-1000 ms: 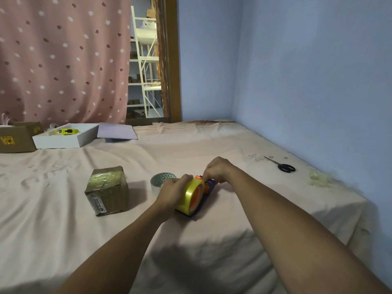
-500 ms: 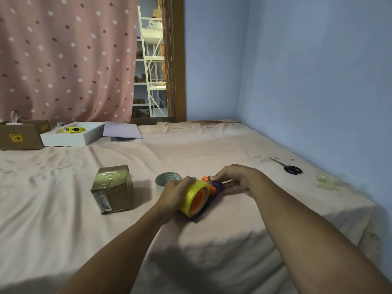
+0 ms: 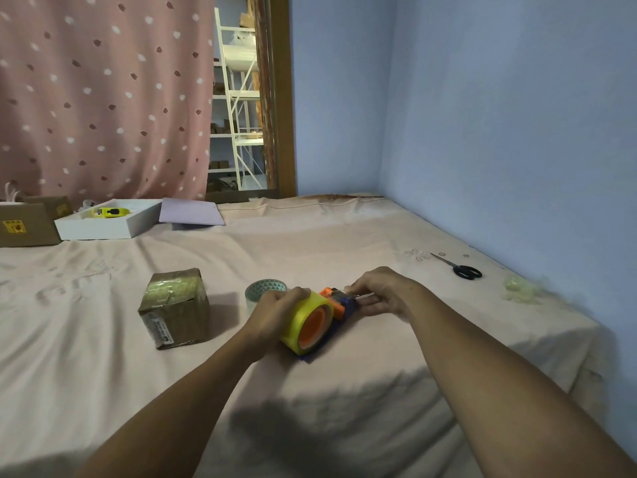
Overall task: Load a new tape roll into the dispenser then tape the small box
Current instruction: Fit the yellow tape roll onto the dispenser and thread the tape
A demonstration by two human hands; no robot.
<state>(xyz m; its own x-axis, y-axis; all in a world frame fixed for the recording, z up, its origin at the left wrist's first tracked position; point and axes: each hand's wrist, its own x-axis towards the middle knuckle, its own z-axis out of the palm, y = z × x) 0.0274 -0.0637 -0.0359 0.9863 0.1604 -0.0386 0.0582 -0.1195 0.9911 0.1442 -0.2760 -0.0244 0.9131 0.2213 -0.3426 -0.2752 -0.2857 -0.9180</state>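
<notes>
A blue and orange tape dispenser (image 3: 339, 305) lies on the pink sheet in the middle of the bed. A yellow tape roll (image 3: 306, 322) sits on its orange hub. My left hand (image 3: 275, 313) grips that roll from the left. My right hand (image 3: 382, 291) pinches the dispenser's front end, where a clear strip of tape shows. The small brown box (image 3: 175, 307), wrapped in shiny tape, stands to the left of my hands. Behind my left hand is a second tape roll (image 3: 263, 291), partly hidden.
Black scissors (image 3: 460, 269) lie near the blue wall on the right, with a crumpled wad of tape (image 3: 517, 288) beyond them. At the back left are a white tray (image 3: 103, 225) with a yellow tool, a cardboard box (image 3: 27, 222) and a lilac sheet (image 3: 191, 212). The bed edge drops off at the right.
My right hand has slid from the top of the dispenser to its front end and now pinches there. My left hand keeps its grip on the yellow roll. The view shifted slightly.
</notes>
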